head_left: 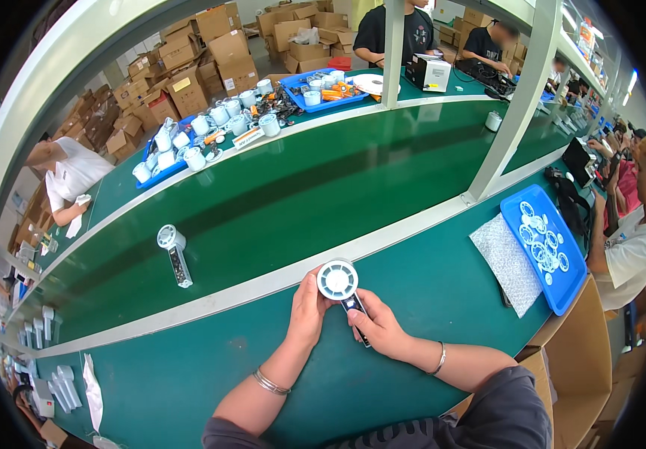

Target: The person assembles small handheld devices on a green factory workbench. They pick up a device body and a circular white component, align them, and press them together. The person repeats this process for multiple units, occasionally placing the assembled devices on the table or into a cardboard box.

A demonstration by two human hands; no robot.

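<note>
A white handheld fan (337,280) with a round, spoked head is held up between both hands, over the near edge of the green bench. Its handle is uncovered and shows dark parts inside. My left hand (309,308) wraps the side of the fan's head, fingers partly hidden behind it. Lower down, my right hand (380,325) grips the handle, thumb on its front. A similar fan (172,254) with an exposed handle lies by itself on the green conveyor belt, ahead and to the left.
A blue tray (579,276) of white rings stands at the right, beside bubble wrap (508,262). White posts and a rail (405,221) separate bench and belt. Fan housings fill blue trays (160,176) across the belt. An open carton (579,359) sits at my right; co-workers are around.
</note>
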